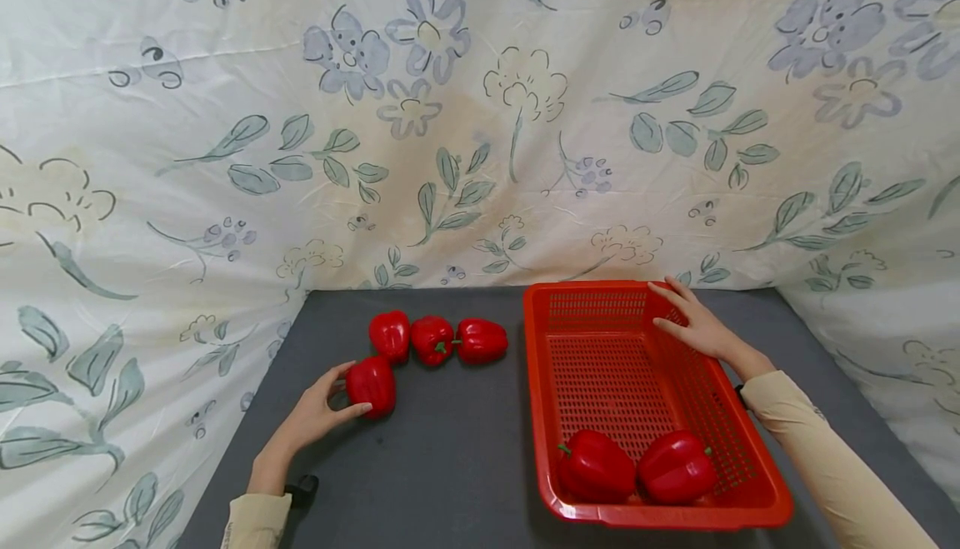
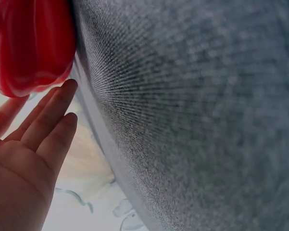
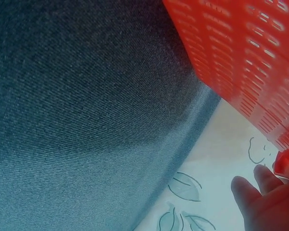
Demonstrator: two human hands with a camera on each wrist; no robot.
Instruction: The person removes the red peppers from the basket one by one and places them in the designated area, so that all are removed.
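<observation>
My left hand [image 1: 318, 406] is at a red bell pepper [image 1: 371, 386] on the dark table, its thumb at the near side and fingers at the far side. In the left wrist view the fingers [image 2: 43, 118] are nearly straight, their tips close to the end of the pepper [image 2: 33, 45]. Over the right rim of a red plastic basket [image 1: 534, 399], near the far corner, rests my right hand [image 1: 701, 328], fingers spread. The right wrist view shows fingertips [image 3: 267, 179] outside the basket wall [image 3: 245, 62]. Two bell peppers [image 1: 596, 466] lie inside at the near end.
Three more red bell peppers sit in a row toward the back left: one at the left [image 1: 390, 336], a middle one [image 1: 432, 341] and one on its side [image 1: 482, 341]. Floral cloth [image 1: 450, 157] hangs behind and beside the grey table [image 1: 442, 449].
</observation>
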